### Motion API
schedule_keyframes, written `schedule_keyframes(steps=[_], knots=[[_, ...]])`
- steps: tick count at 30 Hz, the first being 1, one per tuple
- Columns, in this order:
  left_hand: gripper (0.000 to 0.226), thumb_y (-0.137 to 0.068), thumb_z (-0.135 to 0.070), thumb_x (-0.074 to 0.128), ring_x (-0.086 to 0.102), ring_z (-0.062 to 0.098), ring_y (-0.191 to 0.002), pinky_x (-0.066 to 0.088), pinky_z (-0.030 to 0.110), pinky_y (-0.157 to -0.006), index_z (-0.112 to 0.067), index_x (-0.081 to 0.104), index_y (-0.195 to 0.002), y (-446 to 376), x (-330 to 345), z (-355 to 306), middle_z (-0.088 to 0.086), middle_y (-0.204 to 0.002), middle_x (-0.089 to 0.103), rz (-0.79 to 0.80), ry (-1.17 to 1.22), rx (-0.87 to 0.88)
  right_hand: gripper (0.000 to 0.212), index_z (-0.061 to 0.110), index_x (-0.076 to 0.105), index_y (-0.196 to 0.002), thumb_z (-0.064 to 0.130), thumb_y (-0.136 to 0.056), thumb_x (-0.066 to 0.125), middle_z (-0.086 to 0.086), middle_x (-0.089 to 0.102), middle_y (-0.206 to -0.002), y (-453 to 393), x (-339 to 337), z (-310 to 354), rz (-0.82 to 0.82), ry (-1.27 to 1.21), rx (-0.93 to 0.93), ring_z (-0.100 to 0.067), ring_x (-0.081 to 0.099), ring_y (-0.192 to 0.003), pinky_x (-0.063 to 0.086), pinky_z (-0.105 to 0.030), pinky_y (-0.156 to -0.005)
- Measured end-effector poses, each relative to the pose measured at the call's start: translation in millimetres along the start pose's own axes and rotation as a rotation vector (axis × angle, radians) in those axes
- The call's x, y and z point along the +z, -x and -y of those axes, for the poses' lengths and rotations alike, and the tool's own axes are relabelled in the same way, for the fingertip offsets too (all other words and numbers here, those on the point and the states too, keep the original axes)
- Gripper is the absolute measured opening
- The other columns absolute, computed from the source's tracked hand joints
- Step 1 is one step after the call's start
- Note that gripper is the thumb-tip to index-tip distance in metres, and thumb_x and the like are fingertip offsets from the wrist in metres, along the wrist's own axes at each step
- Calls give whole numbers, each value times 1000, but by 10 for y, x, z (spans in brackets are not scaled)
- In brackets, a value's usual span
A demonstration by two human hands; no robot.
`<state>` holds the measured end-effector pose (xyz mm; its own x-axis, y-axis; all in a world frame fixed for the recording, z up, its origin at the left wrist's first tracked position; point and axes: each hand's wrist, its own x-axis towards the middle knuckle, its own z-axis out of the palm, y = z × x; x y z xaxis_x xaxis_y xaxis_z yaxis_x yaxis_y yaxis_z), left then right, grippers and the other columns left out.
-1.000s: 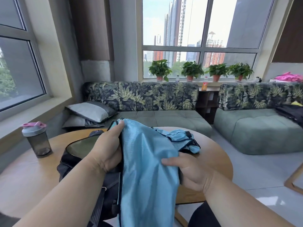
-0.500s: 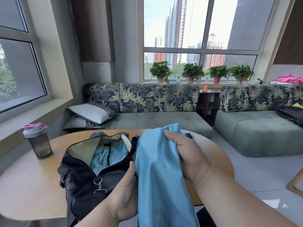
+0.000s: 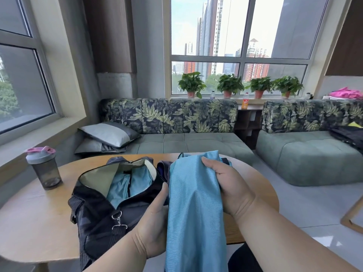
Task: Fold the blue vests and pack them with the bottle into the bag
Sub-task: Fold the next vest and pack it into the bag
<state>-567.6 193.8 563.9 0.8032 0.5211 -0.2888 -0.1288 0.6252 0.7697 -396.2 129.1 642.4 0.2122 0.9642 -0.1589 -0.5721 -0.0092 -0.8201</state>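
A blue vest (image 3: 193,209) hangs lengthwise over the near table edge, folded into a long strip. My right hand (image 3: 225,185) grips its upper right side, fingers curled over the cloth. My left hand (image 3: 155,218) holds its left edge, thumb up along the fabric. Just left of it the dark bag (image 3: 102,211) lies unzipped on the round wooden table (image 3: 35,213), with blue cloth (image 3: 129,185) folded inside. The grey shaker bottle (image 3: 43,167) with a pink lid stands upright at the table's left.
Another bit of blue cloth (image 3: 225,160) peeks out behind my right hand. Leaf-print sofas (image 3: 176,122) and grey cushions (image 3: 110,134) sit beyond the table. A wooden chair leg (image 3: 351,216) shows at the right edge.
My left hand dropped from the vest's top to its lower left edge, uncovering the open bag. My right hand rose to the vest's upper right. The vest became a narrower strip.
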Motion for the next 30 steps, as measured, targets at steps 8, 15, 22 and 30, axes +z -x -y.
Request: schedule_keyframes(steps=[8,15,22,30], knots=[[49,-103,-36,46,61,39,-132,39,53,-119,-9,70,-136,-51,-16,-218,18,-140,67,-161,19,173,55,-1,68,-135,32,-91,62,-23,67,-136,-9,-215,125,29,62,-20,-34,70,-113,53,-45,-102],[34,-106,-25,54,75,39,-106,56,50,-102,2,74,-116,-35,41,-393,22,-110,78,-403,-195,214,51,1,64,-137,4,-87,71,-24,67,-136,48,-587,-130,96,264,-40,-42,63,-128,52,-52,-109],[26,-104,-20,59,76,40,-87,63,48,-73,0,74,-111,-34,124,-443,24,-101,78,-514,-287,121,34,3,68,-128,-7,-96,64,-16,76,-121,201,-522,-241,-21,479,-144,-32,73,-113,59,-42,-98],[24,-102,-17,69,74,33,-82,60,40,-70,-3,68,-122,-31,40,-441,16,-99,79,-612,-279,191,30,6,67,-125,4,-95,73,-15,78,-114,270,-507,-222,-187,412,-208,-35,76,-106,59,-52,-96]])
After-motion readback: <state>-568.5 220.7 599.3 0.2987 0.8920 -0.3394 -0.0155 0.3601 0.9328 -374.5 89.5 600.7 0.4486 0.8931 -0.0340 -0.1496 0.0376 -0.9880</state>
